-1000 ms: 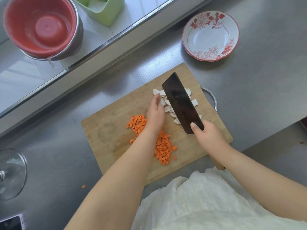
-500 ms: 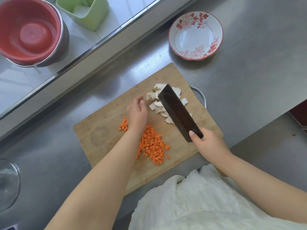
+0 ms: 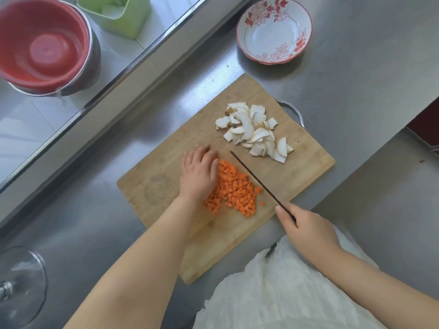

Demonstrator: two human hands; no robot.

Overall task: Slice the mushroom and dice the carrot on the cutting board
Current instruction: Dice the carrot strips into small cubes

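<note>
Two hands on one board [image 3: 166, 184]. Right hand [image 3: 306, 231] at 5 o'clock grips the knife [image 3: 257, 181], seen edge-on, handle hidden. Left hand [image 3: 198, 174] lies flat, fingers together, against the carrot dice [image 3: 235, 191]. Mushroom slices [image 3: 254, 131] piled at 1 o'clock. One bowl [image 3: 274, 29] beyond; red basin [image 3: 40, 41] cut off.
</note>
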